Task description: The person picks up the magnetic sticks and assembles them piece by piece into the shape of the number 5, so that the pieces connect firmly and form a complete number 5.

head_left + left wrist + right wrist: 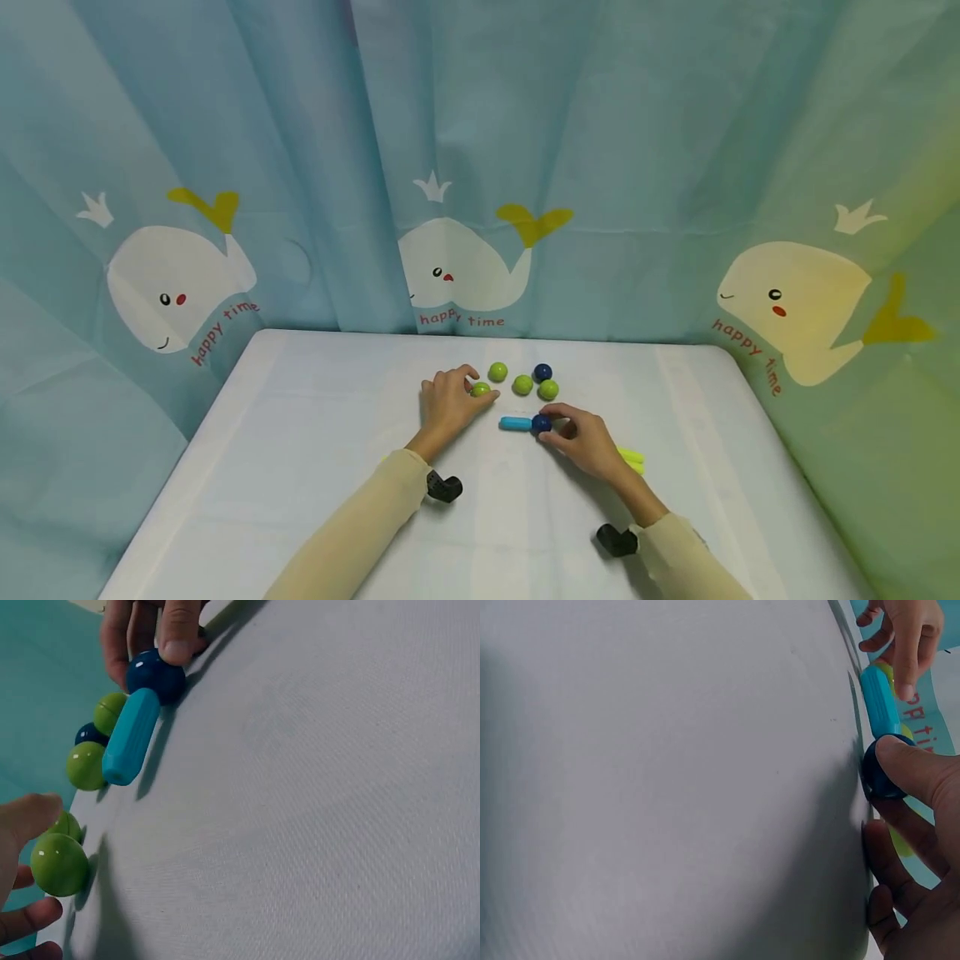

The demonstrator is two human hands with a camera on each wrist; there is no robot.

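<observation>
A: Where is the blue stick (514, 423) lying?
B: Over the table (300, 417), its long axis running left from the right hand (583, 440), whose grip is pinching the dark blue ball (541, 424) at the stick's right end.
A: And the left hand (451, 403)?
B: Its grip is standing wide around a green ball (481, 389), beyond the free end. A curtain (637, 167) is hanging behind.

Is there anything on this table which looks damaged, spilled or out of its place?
Nothing clearly stands out. I see no spill on the table, and the green balls look whole. The light blue stick meets the dark blue ball that the right hand pinches.
</observation>
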